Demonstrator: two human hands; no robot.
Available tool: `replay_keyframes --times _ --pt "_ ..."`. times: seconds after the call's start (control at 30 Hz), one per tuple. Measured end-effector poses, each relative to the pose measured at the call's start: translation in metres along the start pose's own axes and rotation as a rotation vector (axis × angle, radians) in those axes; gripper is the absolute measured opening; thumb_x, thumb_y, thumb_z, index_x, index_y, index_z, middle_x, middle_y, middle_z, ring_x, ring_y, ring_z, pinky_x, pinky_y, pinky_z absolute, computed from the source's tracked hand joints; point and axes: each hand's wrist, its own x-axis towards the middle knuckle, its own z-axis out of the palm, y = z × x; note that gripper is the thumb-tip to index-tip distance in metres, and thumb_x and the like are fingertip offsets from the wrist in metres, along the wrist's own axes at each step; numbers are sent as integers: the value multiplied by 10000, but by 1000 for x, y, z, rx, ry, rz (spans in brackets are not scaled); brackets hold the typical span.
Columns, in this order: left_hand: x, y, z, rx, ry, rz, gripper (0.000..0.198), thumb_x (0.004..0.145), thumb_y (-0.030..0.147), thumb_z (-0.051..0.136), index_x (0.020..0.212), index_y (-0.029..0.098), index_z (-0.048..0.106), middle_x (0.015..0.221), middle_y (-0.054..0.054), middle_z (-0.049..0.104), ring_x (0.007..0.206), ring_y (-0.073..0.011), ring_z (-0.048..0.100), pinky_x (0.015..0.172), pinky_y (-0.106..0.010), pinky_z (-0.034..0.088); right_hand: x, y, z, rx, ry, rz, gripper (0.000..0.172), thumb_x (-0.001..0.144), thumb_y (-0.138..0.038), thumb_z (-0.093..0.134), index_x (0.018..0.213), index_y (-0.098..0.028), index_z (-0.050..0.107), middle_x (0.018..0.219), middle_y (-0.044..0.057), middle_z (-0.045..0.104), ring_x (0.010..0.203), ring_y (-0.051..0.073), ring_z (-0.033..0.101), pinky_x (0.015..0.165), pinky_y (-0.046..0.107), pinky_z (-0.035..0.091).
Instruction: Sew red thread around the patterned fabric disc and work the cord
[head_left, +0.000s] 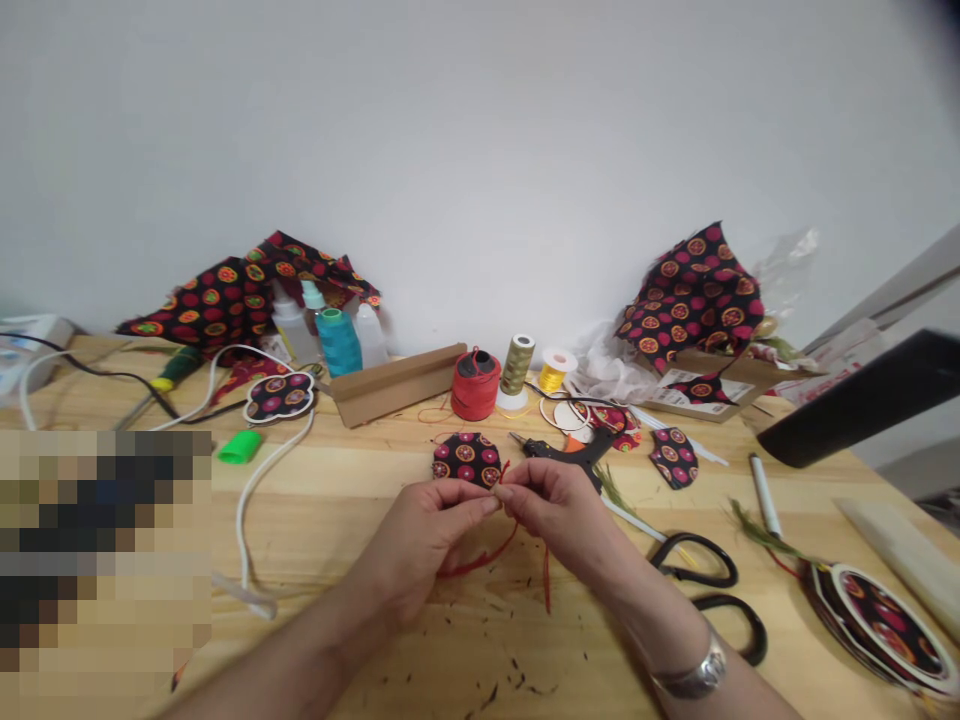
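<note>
Pinching a length of red thread (480, 562), the left hand (424, 545) and the right hand (559, 510) meet at the fingertips, with the thumb and fingers of each closed on it and the rest of each hand loosely curled. Strands of the thread hang down toward the wooden worktable (420, 665), not far below the hands. Just beyond them lies a round fabric-covered disc (466, 460), black with pink and gold medallions, with red thread at its near edge. A silver cuff bracelet (690, 672) circles the right wrist. Near on the right sit black-handled scissors (694, 575), and farther off a hot glue gun (562, 452) lies close to the disc. Along the far side stand a spool of red cord (475, 385) and a spool of gold thread (517, 365).
</note>
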Motion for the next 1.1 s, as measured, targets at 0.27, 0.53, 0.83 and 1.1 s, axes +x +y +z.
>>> replay_keyframes --times 0.27,0.53,0.83,1.1 --pt "1 -1 -1 -14 -37 4 222 684 353 654 727 136 674 410 98 321 340 -28 233 352 -188 162 1 1 0 63 -10 22 138 716 -272 592 664 -144 577 520 -49 447 464 63 333 432 198 267" --pt "2 0 -1 -48 -57 3 220 705 334 638 783 133 680 385 102 303 330 -32 219 345 -197 148 0 1 0 134 -21 68 163 706 -300 615 681 -147 565 511 -57 441 445 55 335 413 194 257" --pt "3 2 0 -66 -59 -9 206 683 320 657 759 131 690 385 102 307 332 -29 211 343 -194 154 -1 0 -1 251 -57 122 207 687 -323 650 682 -138 558 510 -62 442 427 41 325 410 191 238" --pt "-1 3 -1 -34 -30 1 181 679 302 654 736 134 688 392 89 359 334 -29 238 356 -198 148 -2 -1 -2 215 -56 113 203 684 -320 652 689 -135 569 534 -55 445 452 47 325 415 189 238"
